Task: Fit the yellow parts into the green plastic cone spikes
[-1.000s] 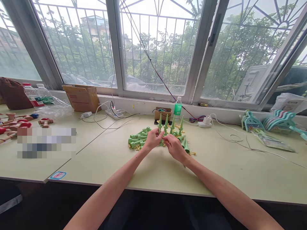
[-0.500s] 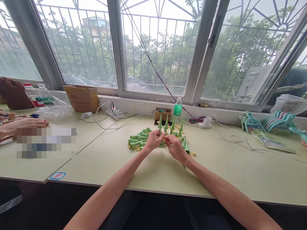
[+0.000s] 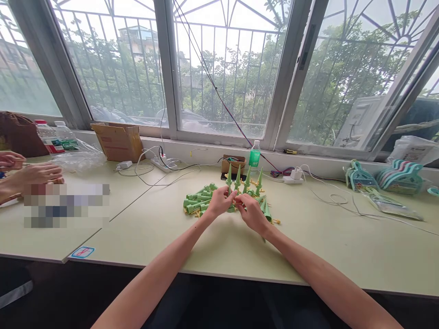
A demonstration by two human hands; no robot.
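Note:
My left hand (image 3: 220, 201) is closed around a green plastic plant-watering spike (image 3: 231, 209), whose wide end shows below the fingers. My right hand (image 3: 252, 211) meets it from the right, thumb and fingers pinched at the spike's side; the small part between them is hidden. Just behind my hands, several similar spikes (image 3: 247, 181) stand point up, with yellow valves on their sides. More green spikes (image 3: 197, 201) lie in a pile left of my left hand. Others (image 3: 267, 211) lie beyond my right hand, near a yellow valve (image 3: 276, 221).
A green-labelled bottle (image 3: 254, 155) and a small cardboard box (image 3: 233, 162) stand by the window. Cables and a power strip (image 3: 164, 161) lie along the back. Teal plastic hangers (image 3: 399, 176) are at right. At far left, another person's hands (image 3: 32, 178) work beside a larger carton (image 3: 117, 141).
My hands stay almost in place, with only slight finger movement at the spike. Another person's hands have come in at far left and lifted slightly. A hand briefly seen at far right is gone.

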